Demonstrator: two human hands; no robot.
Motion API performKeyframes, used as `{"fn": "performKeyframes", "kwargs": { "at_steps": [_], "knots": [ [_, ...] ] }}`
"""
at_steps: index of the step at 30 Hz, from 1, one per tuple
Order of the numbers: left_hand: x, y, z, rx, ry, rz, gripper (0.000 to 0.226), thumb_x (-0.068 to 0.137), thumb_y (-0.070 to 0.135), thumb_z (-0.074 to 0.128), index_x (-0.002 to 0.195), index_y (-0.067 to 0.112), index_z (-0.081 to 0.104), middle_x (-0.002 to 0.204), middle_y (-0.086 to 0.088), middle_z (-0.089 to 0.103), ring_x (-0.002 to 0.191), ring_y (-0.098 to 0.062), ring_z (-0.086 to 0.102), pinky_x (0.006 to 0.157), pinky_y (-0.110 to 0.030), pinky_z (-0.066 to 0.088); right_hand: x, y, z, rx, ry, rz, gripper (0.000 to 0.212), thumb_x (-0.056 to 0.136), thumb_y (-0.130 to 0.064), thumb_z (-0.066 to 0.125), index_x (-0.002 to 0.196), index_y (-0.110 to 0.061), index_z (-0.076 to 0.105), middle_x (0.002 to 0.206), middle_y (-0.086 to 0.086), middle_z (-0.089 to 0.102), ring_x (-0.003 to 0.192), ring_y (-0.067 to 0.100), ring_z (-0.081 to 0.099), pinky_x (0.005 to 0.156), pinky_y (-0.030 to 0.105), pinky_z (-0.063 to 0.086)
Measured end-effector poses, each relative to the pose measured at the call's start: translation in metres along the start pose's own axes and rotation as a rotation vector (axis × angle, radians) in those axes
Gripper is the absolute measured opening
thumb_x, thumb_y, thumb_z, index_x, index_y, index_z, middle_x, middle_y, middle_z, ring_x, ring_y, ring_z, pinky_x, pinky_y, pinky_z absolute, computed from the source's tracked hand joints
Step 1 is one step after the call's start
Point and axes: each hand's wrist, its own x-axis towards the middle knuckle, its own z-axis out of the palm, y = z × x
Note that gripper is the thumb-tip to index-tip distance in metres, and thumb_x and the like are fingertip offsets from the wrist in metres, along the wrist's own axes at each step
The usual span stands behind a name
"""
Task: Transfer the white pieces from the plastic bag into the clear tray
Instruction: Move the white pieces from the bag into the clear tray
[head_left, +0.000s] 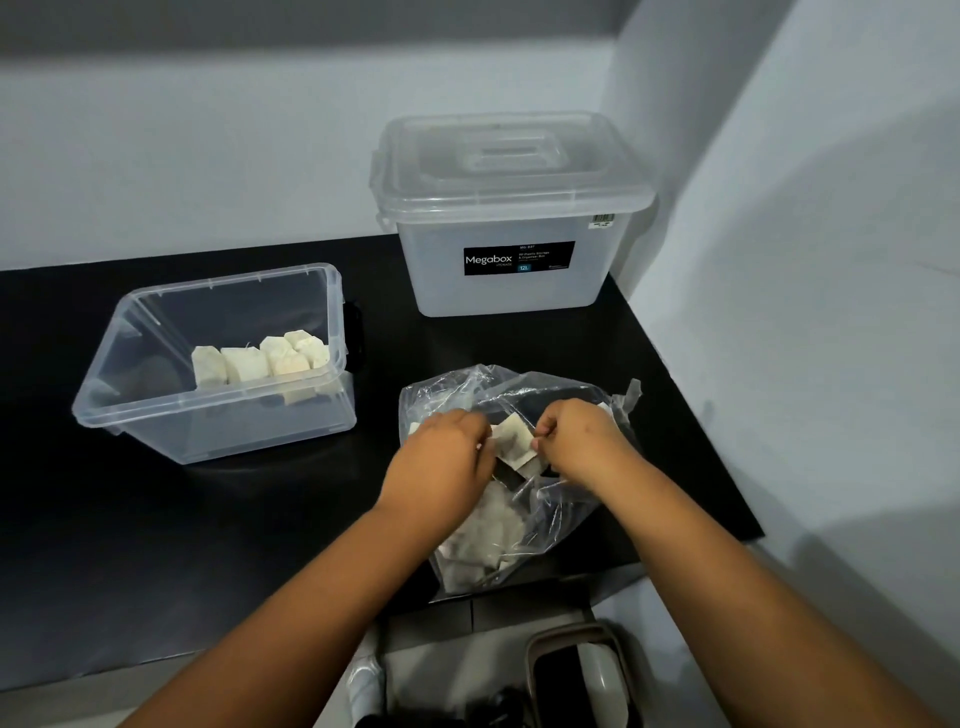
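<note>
Black counter (234, 519) edge underlies plastic bag (524, 519); both hands (441, 457) (582, 441) grip one white piece (511, 441).

A thin, crinkled, glossy plastic bag (524, 467) is lying on a smooth, faintly shiny black counter (156, 545). Left of the bag, a clear hard-plastic tray (218, 415) is holding matt, papery white pieces (260, 358).
</note>
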Motion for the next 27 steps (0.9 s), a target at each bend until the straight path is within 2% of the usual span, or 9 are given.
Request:
{"fn": "performKeyframes", "kwargs": {
  "at_steps": [3, 6, 8, 11, 15, 19, 22, 27],
  "knots": [
    [0.002, -0.004, -0.019, -0.013, 0.036, 0.003, 0.015, 0.097, 0.027, 0.044, 0.098, 0.017, 0.055, 0.091, 0.001, 0.061, 0.083, -0.02, 0.057, 0.069, -0.035, 0.048, 0.002, -0.001, -0.01, -0.04, -0.108, -0.07, 0.022, 0.094, -0.015, 0.059, 0.115, -0.015, 0.064, 0.107, 0.001, 0.066, 0.106, 0.022, 0.065, 0.092, 0.031, 0.051],
    [0.007, -0.01, -0.029, 0.004, 0.014, -0.024, 0.013, 0.097, 0.025, 0.044, 0.1, 0.02, 0.056, 0.094, 0.0, 0.063, 0.082, -0.022, 0.059, 0.069, -0.04, 0.05, -0.001, 0.01, 0.001, -0.138, 0.041, -0.33, 0.022, 0.087, -0.012, 0.066, 0.105, -0.023, 0.07, 0.103, -0.006, 0.059, 0.098, 0.017, 0.063, 0.082, 0.025, 0.05],
    [0.009, -0.014, -0.031, 0.031, -0.01, -0.008, 0.015, 0.097, 0.026, 0.045, 0.104, 0.022, 0.059, 0.098, 0.001, 0.064, 0.086, -0.022, 0.061, 0.072, -0.04, 0.052, 0.0, 0.016, 0.008, -0.226, 0.044, -0.431, 0.025, 0.082, -0.013, 0.07, 0.103, -0.027, 0.072, 0.099, -0.01, 0.051, 0.1, 0.014, 0.057, 0.083, 0.027, 0.05],
    [0.011, -0.019, -0.028, 0.041, -0.043, 0.017, 0.019, 0.097, 0.025, 0.047, 0.108, 0.025, 0.062, 0.102, 0.002, 0.065, 0.09, -0.02, 0.062, 0.075, -0.04, 0.053, 0.004, 0.017, 0.009, -0.247, 0.015, -0.458, 0.029, 0.08, -0.015, 0.073, 0.106, -0.027, 0.071, 0.105, -0.008, 0.054, 0.104, 0.011, 0.052, 0.087, 0.028, 0.049],
    [0.016, -0.023, -0.024, -0.01, -0.064, 0.0, 0.02, 0.095, 0.019, 0.051, 0.105, 0.021, 0.068, 0.101, 0.002, 0.068, 0.092, -0.019, 0.064, 0.079, -0.038, 0.052, 0.005, 0.015, 0.009, -0.274, 0.012, -0.479, 0.028, 0.081, -0.022, 0.074, 0.108, -0.027, 0.069, 0.107, -0.009, 0.056, 0.098, 0.007, 0.048, 0.085, 0.025, 0.046],
    [0.02, -0.025, -0.025, -0.102, -0.061, -0.058, 0.016, 0.094, 0.022, 0.057, 0.101, 0.017, 0.07, 0.092, 0.0, 0.071, 0.081, -0.015, 0.066, 0.077, -0.034, 0.054, 0.006, 0.015, 0.012, -0.278, 0.071, -0.485, 0.022, 0.086, -0.018, 0.066, 0.106, -0.027, 0.07, 0.108, -0.007, 0.062, 0.099, 0.014, 0.06, 0.082, 0.027, 0.051],
    [0.022, -0.026, -0.029, -0.123, -0.068, -0.067, 0.014, 0.092, 0.024, 0.061, 0.098, 0.015, 0.071, 0.085, 0.001, 0.071, 0.075, -0.013, 0.065, 0.074, -0.034, 0.055, 0.004, 0.014, 0.013, -0.296, 0.105, -0.527, 0.017, 0.09, -0.022, 0.061, 0.103, -0.024, 0.07, 0.106, -0.005, 0.063, 0.101, 0.017, 0.059, 0.083, 0.031, 0.051],
    [0.024, -0.024, -0.045, -0.089, -0.153, 0.001, 0.016, 0.092, 0.026, 0.061, 0.102, 0.019, 0.071, 0.092, 0.004, 0.071, 0.079, -0.008, 0.063, 0.074, -0.026, 0.053, -0.005, 0.009, 0.005, -0.302, 0.21, -0.588, 0.019, 0.095, -0.026, 0.051, 0.103, -0.022, 0.067, 0.105, -0.003, 0.06, 0.101, 0.018, 0.054, 0.083, 0.034, 0.048]
  ]
}}
